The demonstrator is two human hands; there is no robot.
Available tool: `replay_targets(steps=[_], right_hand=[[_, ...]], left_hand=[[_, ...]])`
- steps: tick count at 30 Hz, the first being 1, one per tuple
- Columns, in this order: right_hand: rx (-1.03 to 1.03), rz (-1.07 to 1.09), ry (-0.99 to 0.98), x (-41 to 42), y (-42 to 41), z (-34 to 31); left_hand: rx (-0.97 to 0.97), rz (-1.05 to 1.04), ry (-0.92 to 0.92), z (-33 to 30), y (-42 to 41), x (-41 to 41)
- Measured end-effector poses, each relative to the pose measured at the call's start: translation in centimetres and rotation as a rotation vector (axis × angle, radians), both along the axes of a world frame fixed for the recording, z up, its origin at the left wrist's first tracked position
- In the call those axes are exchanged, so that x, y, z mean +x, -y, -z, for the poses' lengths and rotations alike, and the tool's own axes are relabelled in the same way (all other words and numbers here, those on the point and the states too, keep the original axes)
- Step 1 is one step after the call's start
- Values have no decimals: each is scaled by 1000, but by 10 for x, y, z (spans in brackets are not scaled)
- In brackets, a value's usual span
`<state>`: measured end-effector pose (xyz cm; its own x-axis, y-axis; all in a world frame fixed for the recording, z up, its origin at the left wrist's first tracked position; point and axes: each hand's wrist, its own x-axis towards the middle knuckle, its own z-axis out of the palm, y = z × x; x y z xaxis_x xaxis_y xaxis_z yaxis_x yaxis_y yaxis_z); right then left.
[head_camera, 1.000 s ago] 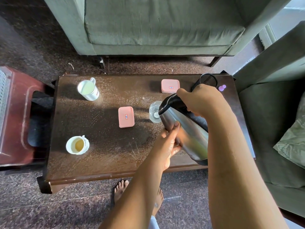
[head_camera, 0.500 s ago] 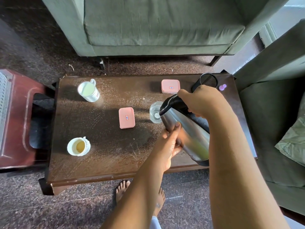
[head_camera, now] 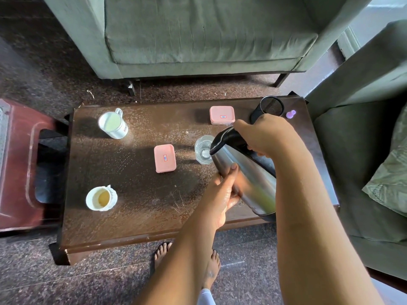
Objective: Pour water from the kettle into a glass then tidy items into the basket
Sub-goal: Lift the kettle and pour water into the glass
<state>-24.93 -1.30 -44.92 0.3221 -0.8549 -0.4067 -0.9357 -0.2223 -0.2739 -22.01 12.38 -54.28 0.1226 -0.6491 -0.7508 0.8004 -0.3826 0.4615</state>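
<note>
Head view: your right hand (head_camera: 264,135) gripped the kettle (head_camera: 248,181), tilted at the glass (head_camera: 203,150); your left hand (head_camera: 222,190) pressed flat against its side.

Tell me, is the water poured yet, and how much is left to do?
Nothing looks finished. In hand: the right hand grips the kettle, the left hand steadies its steel side, and the spout is tipped over the glass. Left: both pink boxes lie on the table, outside the black mesh basket, so tidying has not begun.
</note>
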Motion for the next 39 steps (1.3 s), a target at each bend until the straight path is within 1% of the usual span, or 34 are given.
replay_targets(steps=[11, 23, 35, 39], right_hand=[[-12, 33, 65, -4, -3, -6], [-11, 23, 51, -5, 1, -8], [-27, 8, 53, -2, 0, -9], [-31, 7, 48, -2, -1, -8]], left_hand=[[-16, 4, 6, -9, 3, 2], [-3, -6, 21, -12, 6, 1], [-34, -18, 6, -11, 6, 1], [-13, -30, 13, -10, 6, 0]])
